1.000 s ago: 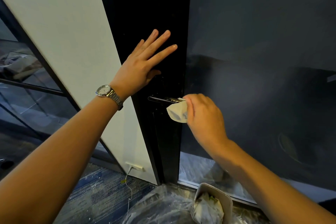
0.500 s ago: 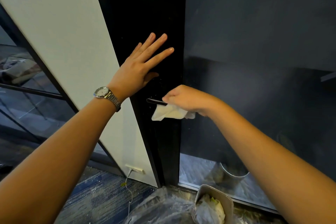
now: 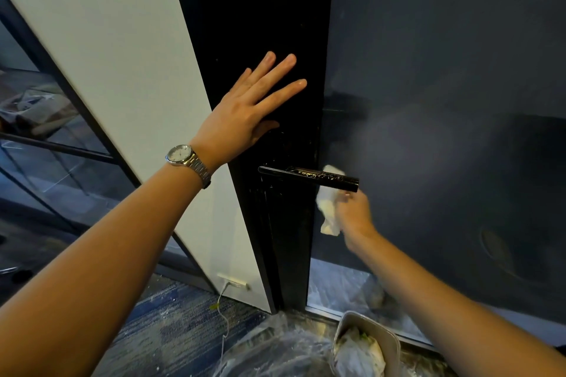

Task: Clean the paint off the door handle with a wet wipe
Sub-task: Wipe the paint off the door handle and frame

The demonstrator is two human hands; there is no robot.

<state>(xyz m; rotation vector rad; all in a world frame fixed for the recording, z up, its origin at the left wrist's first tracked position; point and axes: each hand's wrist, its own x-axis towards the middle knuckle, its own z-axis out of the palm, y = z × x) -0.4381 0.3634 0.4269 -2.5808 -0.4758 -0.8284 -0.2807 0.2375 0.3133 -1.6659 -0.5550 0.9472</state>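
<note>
Head view: braced the dark door (image 3: 260, 9) with the left hand (image 3: 245, 113), fingers straight and spread flat above the door handle (image 3: 281, 171), and gripped the wet wipe (image 3: 326, 211) in the right hand (image 3: 352, 214), held from below against the handle's outer end. Judged mid-scrub, with pale paint (image 3: 323, 176) flecked along the top of the handle. Called next for bringing the wipe up over those flecks and rubbing firmly.

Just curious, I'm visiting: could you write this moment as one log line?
left hand: flat on door | right hand: grips wet wipe at door handle free end | paint flecks: on handle top
</note>
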